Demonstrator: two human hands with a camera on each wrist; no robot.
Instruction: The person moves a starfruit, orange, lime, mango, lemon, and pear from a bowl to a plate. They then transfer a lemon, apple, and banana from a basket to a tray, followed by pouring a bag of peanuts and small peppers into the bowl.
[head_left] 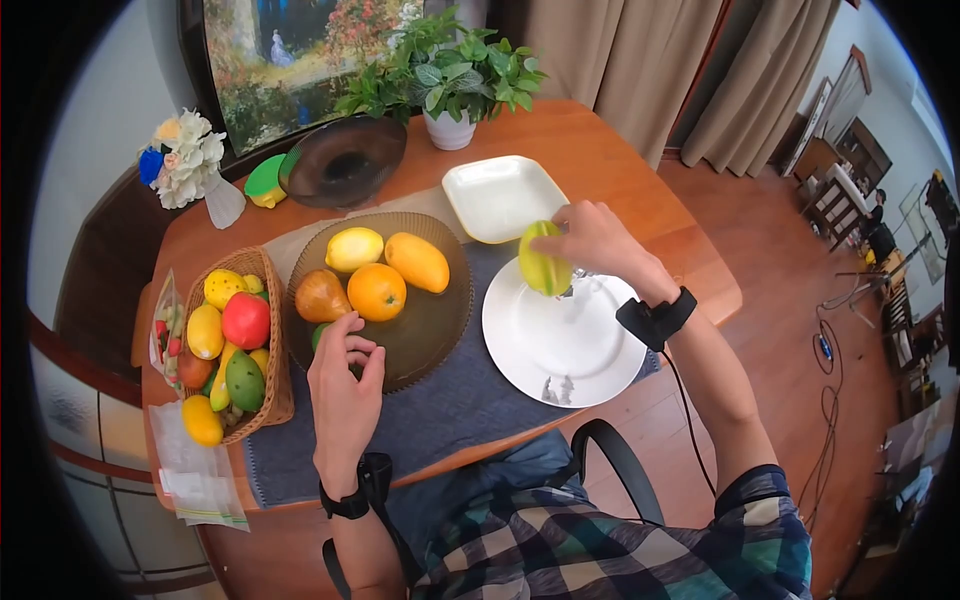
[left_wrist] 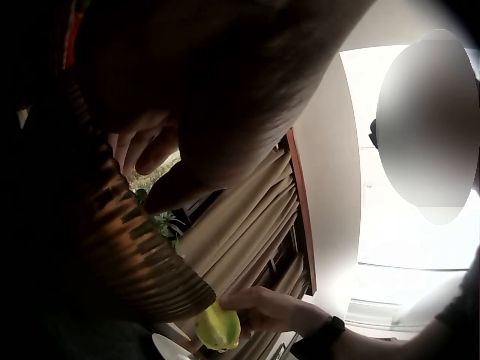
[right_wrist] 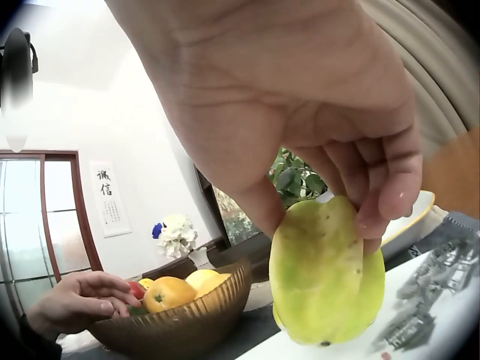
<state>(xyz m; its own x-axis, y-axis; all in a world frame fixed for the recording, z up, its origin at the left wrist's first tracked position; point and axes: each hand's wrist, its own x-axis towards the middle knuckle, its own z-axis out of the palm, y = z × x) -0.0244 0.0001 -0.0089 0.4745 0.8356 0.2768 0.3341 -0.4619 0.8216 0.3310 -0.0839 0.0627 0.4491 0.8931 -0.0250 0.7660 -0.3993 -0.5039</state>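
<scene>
My right hand (head_left: pixel 600 240) pinches a yellow-green star fruit (head_left: pixel 545 262) above the upper part of a white round plate (head_left: pixel 540 350), which holds small silvery packets. The right wrist view shows the star fruit (right_wrist: pixel 326 274) hanging from the fingertips. My left hand (head_left: pixel 345 395) is at the near-left rim of a brown glass bowl (head_left: pixel 425 345), fingers bent loosely, beside a mostly hidden green item. In the bowl lie an orange (head_left: pixel 377 292), a lemon (head_left: pixel 354 249), a mango (head_left: pixel 418 262) and a brown pear-like fruit (head_left: pixel 322 296).
A wicker basket (head_left: pixel 275 375) of mixed fruit stands at the left, near plastic bags (head_left: pixel 195 480). Behind are a white square dish (head_left: pixel 505 195), a dark glass dish (head_left: pixel 350 165), a green-yellow item (head_left: pixel 266 182), a potted plant (head_left: pixel 450 130) and a flower vase (head_left: pixel 222 200).
</scene>
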